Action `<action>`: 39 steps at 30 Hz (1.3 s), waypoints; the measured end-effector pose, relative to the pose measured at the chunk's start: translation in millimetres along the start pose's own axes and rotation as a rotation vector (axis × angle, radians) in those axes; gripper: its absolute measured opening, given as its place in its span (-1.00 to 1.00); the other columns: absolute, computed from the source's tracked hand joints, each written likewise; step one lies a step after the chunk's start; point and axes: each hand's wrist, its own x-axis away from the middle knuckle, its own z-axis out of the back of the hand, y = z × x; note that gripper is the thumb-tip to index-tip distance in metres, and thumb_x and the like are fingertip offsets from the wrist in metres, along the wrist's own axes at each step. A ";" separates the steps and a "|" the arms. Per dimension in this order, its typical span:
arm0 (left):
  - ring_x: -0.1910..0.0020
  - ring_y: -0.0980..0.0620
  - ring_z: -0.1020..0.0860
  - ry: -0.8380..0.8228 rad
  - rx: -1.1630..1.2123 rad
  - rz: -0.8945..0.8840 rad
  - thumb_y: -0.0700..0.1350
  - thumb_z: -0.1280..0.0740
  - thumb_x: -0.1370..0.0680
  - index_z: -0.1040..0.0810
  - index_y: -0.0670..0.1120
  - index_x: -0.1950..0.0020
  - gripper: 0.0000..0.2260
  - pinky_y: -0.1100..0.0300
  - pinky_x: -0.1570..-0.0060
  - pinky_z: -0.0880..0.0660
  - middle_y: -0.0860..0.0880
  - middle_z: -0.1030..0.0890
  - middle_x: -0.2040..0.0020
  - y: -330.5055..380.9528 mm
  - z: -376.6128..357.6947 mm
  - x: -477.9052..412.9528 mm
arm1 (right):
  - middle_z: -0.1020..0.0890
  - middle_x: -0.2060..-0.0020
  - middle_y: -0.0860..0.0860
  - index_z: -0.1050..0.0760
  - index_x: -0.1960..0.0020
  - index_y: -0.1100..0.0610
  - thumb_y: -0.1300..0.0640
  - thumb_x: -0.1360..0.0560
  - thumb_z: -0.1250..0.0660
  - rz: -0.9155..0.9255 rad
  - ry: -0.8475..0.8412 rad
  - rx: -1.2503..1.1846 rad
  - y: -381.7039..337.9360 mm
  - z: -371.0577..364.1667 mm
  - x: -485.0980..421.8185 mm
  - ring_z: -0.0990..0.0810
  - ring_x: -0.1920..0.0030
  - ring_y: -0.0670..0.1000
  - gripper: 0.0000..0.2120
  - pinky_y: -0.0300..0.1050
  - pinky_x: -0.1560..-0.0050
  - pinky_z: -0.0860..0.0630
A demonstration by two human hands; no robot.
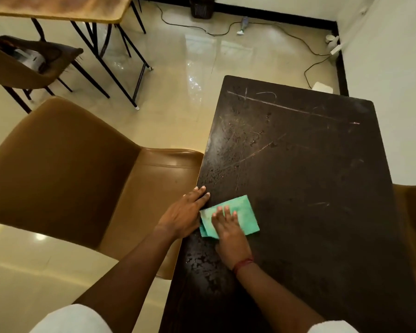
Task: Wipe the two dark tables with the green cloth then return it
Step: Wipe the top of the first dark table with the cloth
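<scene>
Down at seven o'clock on the dark table (298, 164), whose near end is running out of frame, the right hand (228, 233) is hiding part of the folded green cloth (244, 210), fingers spread, pressing flat; the left hand (185, 213) is lying just beside it, fingers together, on the table's edge.

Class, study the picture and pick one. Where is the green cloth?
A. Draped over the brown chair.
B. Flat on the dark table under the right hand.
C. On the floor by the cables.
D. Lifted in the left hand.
B: the green cloth lies flat on the dark table, the right hand pressing it with straight fingers.
</scene>
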 end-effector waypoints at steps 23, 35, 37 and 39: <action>-0.57 -0.11 -0.05 0.093 0.186 0.250 -0.20 -0.17 -0.54 -0.03 -0.16 -0.57 -0.38 -0.16 -0.48 -0.18 -0.16 -0.08 -0.58 -42.4 -27.2 56.6 | -0.31 -0.41 0.25 -0.24 -0.42 0.26 0.27 -0.39 -0.30 0.031 -0.059 0.079 -11.7 19.8 -56.5 -0.19 -0.43 0.30 -0.38 0.15 -0.43 -0.02; -0.57 -0.04 -0.05 0.119 0.304 0.261 0.20 0.17 -0.39 -0.03 -0.10 -0.57 -0.22 -0.04 -0.52 -0.12 -0.06 -0.07 -0.58 -16.1 -21.3 46.1 | -0.11 -0.48 0.24 -0.08 -0.48 0.23 0.30 -0.51 -0.15 -0.089 -0.064 0.010 -24.9 36.8 -91.8 -0.02 -0.48 0.26 -0.44 0.07 -0.46 0.02; -0.53 -0.11 -0.19 0.143 0.302 0.241 0.06 0.05 -0.49 -0.08 -0.09 -0.56 -0.37 -0.08 -0.48 -0.22 -0.12 -0.20 -0.55 -17.5 -27.3 44.8 | -0.05 -0.51 0.16 -0.02 -0.51 0.20 0.33 -0.51 -0.11 0.166 -0.121 0.044 -14.7 33.6 -84.2 0.06 -0.50 0.18 -0.41 -0.01 -0.48 0.13; -0.56 -0.06 -0.09 0.112 0.281 0.250 0.10 0.06 -0.51 -0.05 -0.10 -0.57 -0.36 -0.05 -0.52 -0.12 -0.08 -0.11 -0.57 -14.7 -30.4 46.2 | -0.08 -0.51 0.11 -0.06 -0.51 0.14 0.38 -0.50 -0.10 0.188 -0.119 0.031 21.1 43.0 -96.4 0.00 -0.51 0.10 -0.40 -0.06 -0.47 0.05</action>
